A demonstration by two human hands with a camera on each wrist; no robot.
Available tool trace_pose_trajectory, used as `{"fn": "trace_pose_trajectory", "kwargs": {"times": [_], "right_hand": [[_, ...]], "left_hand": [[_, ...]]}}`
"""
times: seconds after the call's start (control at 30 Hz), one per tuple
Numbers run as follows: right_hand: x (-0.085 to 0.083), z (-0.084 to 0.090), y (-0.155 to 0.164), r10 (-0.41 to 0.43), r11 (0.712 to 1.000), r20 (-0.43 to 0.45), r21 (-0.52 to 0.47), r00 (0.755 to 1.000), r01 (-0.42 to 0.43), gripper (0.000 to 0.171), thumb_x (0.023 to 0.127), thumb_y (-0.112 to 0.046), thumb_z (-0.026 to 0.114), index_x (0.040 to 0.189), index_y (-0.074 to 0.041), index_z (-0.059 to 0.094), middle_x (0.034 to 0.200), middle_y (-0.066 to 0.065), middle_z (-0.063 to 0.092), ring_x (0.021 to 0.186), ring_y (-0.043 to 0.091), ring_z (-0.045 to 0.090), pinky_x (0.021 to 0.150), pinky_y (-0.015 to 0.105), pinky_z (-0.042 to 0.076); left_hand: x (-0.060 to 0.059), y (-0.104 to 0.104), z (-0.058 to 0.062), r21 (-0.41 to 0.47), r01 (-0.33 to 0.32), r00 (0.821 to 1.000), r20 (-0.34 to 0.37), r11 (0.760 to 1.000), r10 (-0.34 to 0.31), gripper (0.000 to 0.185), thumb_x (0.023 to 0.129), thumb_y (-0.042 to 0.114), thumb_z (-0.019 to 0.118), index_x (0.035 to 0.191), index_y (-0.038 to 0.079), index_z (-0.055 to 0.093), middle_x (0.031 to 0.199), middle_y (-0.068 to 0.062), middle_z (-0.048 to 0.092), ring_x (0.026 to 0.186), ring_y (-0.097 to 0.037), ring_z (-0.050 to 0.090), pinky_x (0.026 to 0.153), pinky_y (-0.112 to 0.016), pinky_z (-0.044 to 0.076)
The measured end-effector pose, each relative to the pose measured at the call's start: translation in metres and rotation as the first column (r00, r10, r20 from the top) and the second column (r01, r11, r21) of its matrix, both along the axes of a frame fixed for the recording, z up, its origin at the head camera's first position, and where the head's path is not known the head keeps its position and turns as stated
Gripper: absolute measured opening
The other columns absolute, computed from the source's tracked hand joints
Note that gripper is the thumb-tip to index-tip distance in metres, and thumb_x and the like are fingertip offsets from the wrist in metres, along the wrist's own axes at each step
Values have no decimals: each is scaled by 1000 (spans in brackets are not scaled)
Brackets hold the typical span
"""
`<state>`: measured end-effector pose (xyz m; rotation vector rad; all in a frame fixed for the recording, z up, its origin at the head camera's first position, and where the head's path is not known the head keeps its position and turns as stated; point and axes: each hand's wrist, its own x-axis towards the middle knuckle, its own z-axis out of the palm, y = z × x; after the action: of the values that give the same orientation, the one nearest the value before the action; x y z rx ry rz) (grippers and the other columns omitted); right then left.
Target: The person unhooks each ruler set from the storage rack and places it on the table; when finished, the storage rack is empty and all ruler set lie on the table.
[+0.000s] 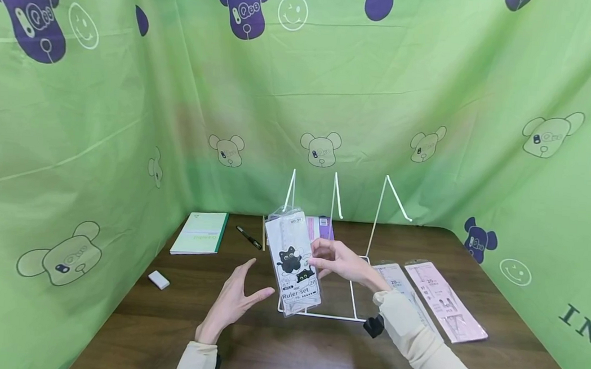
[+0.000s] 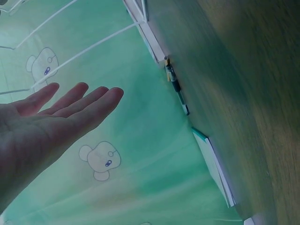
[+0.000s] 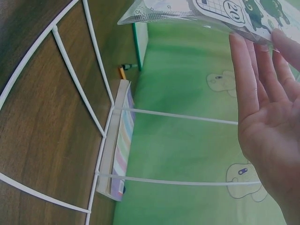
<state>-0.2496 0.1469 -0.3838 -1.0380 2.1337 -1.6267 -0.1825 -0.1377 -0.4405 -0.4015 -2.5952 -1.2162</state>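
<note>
Right hand (image 1: 339,260) pinches the ruler set (image 1: 293,260) by its edge, holding it upright above the white wire rack (image 1: 354,301), printed side facing the person. Left hand (image 1: 235,299) hovers just beside it, fingers straight and spread, holding nothing.

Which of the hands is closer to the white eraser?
Left. The left hand hovers open just right of the eraser; the right hand is farther right, holding the ruler set packet.

Green curtain (image 1: 407,101) (bear print), wooden table (image 1: 275,347)
</note>
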Motion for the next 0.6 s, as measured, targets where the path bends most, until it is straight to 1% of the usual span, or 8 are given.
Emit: {"fn": "trace_pose_trajectory", "kwargs": {"times": [0.23,0.37,0.47,0.6], "right_hand": [[4,3,0,11,1000,-8,10,1000,-11,18,95,-8,61,107,4,54,99,17,66,87,24,65,72,53,53],[7,5,1,26,1000,-17,-1,1000,-26,17,95,-7,60,106,3,54,98,15,67,86,23,65,72,56,52],[11,8,2,38,999,-27,-7,999,-38,16,95,-7,60,106,2,54,96,14,66,86,22,64,72,54,53],[15,14,5,54,999,-50,-5,997,-54,15,95,-10,60,105,1,54,94,15,65,85,21,63,72,50,54]], "left_hand": [[0,-2,-1,-1,11,1000,-30,1000,-11,85,81,46,74,143,-1,39,142,-25,42,131,-44,38,101,-59,34],[1,-3,-2,8,12,1000,-27,1000,-12,86,80,46,74,143,-1,39,142,-24,42,132,-44,37,102,-59,33],[1,-2,-2,12,10,1000,-7,1000,-10,87,80,46,74,144,1,38,144,-23,41,133,-42,36,103,-57,32],[2,-3,-2,12,13,1000,3,1000,-13,87,80,47,74,145,2,37,145,-22,40,133,-41,36,103,-57,32]]}}
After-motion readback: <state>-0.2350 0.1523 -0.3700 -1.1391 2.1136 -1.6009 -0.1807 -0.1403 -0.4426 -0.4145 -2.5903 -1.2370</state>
